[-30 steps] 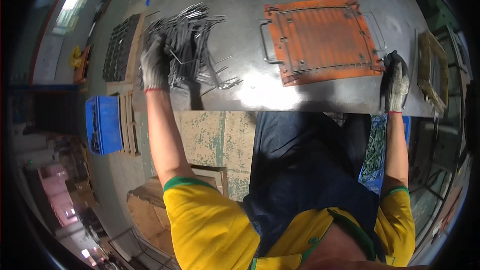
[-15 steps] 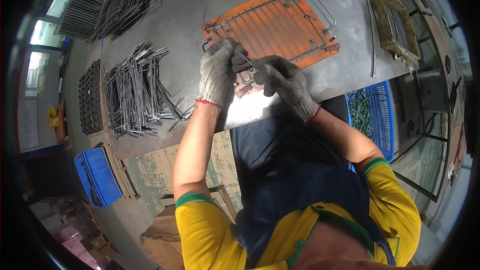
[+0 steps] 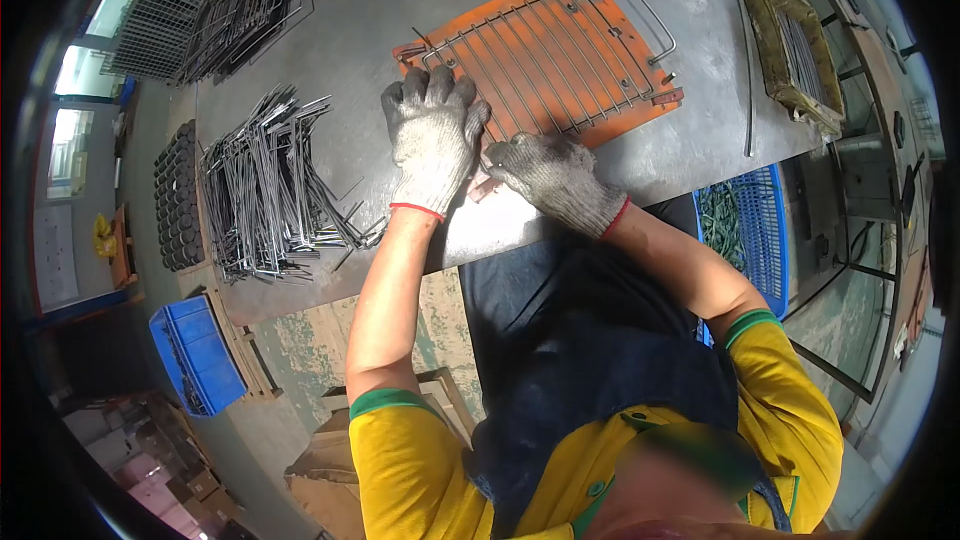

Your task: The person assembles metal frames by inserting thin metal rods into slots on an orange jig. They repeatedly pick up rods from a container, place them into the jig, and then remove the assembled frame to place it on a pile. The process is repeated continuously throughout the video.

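An orange jig plate (image 3: pixel 650 90) lies tilted on the metal table, carrying a wire grill rack (image 3: pixel 548 60) of parallel rods. A bent wire handle (image 3: pixel 650 13) sticks out at the rack's far right end. My left hand (image 3: pixel 435 130), in a grey-white knit glove with dark fingers, lies over the plate's left end with its fingers spread. My right hand (image 3: pixel 555 175), gloved alike, is closed at the plate's near left corner, its fingertips next to my left thumb. Whatever it pinches is hidden, as is the wire under my left palm.
A heap of bent wire rods (image 3: pixel 265 185) covers the table's left part, with more wire frames (image 3: pixel 250 15) behind. At right stand a long rod (image 3: pixel 747 70) and a worn box of rods (image 3: pixel 795 50). A blue basket (image 3: pixel 765 235) sits below the table edge.
My left hand has turned from gripping the bent wire to lying spread over the plate's end. My right hand has moved slightly left and down, its fingers now curled at the corner.
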Motion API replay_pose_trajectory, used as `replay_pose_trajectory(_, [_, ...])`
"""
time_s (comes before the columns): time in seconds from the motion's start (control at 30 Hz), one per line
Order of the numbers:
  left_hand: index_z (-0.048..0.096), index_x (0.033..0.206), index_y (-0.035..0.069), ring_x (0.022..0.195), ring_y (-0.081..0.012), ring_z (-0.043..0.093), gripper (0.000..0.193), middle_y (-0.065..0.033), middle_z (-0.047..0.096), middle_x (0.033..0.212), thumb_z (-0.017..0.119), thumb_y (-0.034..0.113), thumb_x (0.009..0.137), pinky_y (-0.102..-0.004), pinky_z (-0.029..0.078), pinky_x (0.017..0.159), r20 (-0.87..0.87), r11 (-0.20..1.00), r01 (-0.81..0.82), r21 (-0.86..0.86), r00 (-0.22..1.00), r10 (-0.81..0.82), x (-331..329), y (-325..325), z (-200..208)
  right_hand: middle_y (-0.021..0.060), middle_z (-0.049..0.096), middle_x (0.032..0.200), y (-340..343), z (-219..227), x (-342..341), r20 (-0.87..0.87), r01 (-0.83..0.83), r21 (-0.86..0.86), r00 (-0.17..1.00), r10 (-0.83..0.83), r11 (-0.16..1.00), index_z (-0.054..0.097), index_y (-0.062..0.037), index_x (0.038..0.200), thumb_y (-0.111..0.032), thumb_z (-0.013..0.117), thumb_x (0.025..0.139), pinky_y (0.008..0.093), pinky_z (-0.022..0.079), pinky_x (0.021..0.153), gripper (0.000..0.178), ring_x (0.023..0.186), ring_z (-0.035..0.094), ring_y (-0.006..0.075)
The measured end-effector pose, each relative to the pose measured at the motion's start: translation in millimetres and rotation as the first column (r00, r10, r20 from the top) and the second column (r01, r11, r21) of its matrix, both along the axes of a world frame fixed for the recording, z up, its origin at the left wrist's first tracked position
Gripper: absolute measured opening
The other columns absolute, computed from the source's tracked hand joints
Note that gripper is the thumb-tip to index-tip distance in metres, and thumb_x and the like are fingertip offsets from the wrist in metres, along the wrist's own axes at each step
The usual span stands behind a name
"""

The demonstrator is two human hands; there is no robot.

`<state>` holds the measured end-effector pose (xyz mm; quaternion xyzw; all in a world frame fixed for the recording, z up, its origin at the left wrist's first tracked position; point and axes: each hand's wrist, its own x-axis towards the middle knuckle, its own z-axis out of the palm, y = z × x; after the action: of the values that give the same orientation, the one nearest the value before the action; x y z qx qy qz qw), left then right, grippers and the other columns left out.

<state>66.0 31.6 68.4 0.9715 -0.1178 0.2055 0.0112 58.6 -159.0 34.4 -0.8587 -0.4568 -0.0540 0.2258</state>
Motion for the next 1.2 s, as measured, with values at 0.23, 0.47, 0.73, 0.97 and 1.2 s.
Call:
replay_pose_trajectory(0.23, [0.066,0.110,0.010,0.110,-0.0282,0.055,0.031,-0.0080,0.063,0.114,0.064,0.032,0.087,-0.0471,0.039,0.098,-0.002,0.999,0.006,0.040,1.000,-0.006,-7,2,-8,0.0082,0.067,0.094,7,36,-12,-0.090,0.089,0.160,0.993,-0.075,0.983,0.067,-0.0139,0.103,-0.041,0.061,0.093,0.0441,0.056,0.071,0.029,0.083,0.069,0.0271])
replay_pose_trajectory(0.47, [0.067,0.108,0.009,0.109,-0.0301,0.056,0.029,-0.0091,0.063,0.115,0.063,0.029,0.087,-0.0458,0.040,0.098,-0.018,1.000,0.013,-0.014,1.000,-0.013,-4,2,-7,0.0087,0.070,0.102,21,16,13,-0.420,0.022,0.020,0.908,-0.011,1.000,0.069,-0.0153,0.104,-0.047,0.052,0.098,0.0442,0.054,0.080,0.036,0.096,0.069,0.0299])
replay_pose_trajectory(0.73, [0.051,0.140,-0.001,0.100,-0.0196,0.064,0.045,-0.0128,0.063,0.123,0.061,0.021,0.101,-0.0319,0.053,0.086,-0.134,0.506,-0.243,-0.828,0.961,0.243,-26,32,-34,0.0162,0.068,0.105,-125,22,40,0.192,0.165,0.433,0.944,-0.269,0.886,0.067,-0.0005,0.107,-0.004,0.065,0.089,0.0388,0.055,0.077,0.019,0.090,0.067,0.0307])
replay_pose_trajectory(0.97, [0.059,0.090,0.003,0.049,-0.0196,0.061,0.036,-0.0109,0.062,0.067,0.051,0.034,0.106,-0.0290,0.043,0.038,-0.570,-0.093,-0.594,-0.799,0.798,-0.196,-44,32,-5,0.0141,0.069,0.105,-209,-22,41,-0.120,0.596,0.318,0.797,-0.592,0.737,0.069,-0.0077,0.110,-0.014,0.064,0.090,0.0420,0.055,0.080,0.021,0.094,0.068,0.0343])
replay_pose_trajectory(1.2, [0.058,0.097,0.006,0.066,-0.0222,0.063,0.040,-0.0091,0.061,0.079,0.047,0.044,0.105,-0.0293,0.050,0.055,-0.564,-0.222,-0.706,-0.672,0.683,-0.465,-31,-57,-1,0.0134,0.070,0.105,-208,-14,42,-0.295,0.650,0.228,0.756,-0.584,0.725,0.071,-0.0079,0.111,-0.017,0.062,0.095,0.0408,0.054,0.083,0.021,0.096,0.068,0.0337])
